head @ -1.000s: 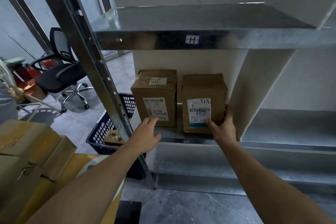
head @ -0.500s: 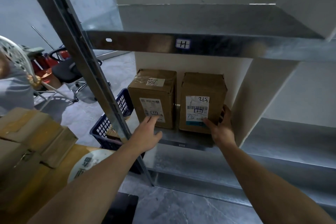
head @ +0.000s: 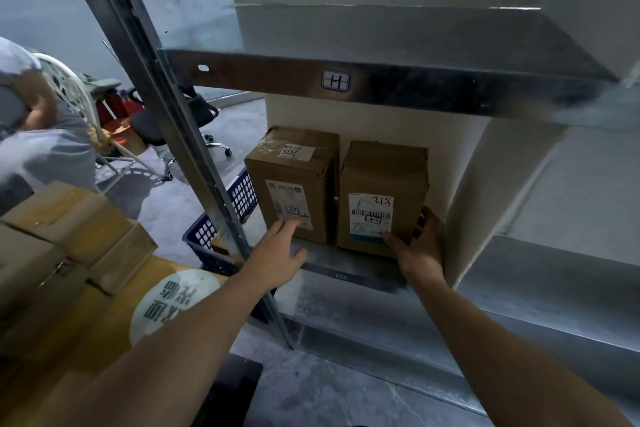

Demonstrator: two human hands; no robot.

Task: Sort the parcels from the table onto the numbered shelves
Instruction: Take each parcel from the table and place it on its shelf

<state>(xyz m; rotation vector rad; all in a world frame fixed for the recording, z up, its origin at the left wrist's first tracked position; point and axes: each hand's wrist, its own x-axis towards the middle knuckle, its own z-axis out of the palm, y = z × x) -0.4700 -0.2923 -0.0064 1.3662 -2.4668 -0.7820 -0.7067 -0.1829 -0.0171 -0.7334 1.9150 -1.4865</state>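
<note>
Your left grip (head: pixel 277 253) is flat and relaxed, and its fingertips touch the lower front of the left parcel (head: pixel 294 184), which stands directly ahead of it on the shelf (head: pixel 346 265). Just to the right of that grip stands the right parcel (head: pixel 381 184), also upright with its long axis vertical and a thin gap between the two boxes. Your right grip (head: pixel 419 246) holds this one at its lower right corner, with the thumb on the front and the fingers wrapped round the side, so the box lies ahead and a little left of it. I judge this hand the nearer one for a last nudge, straight back. The metal shelf looks smooth, so the box should slide easily. Far left of your left grip, more parcels (head: pixel 69 236) wait on the tabletop (head: pixel 97 315), and a blue basket (head: pixel 221 232) stands on the floor between.
</note>
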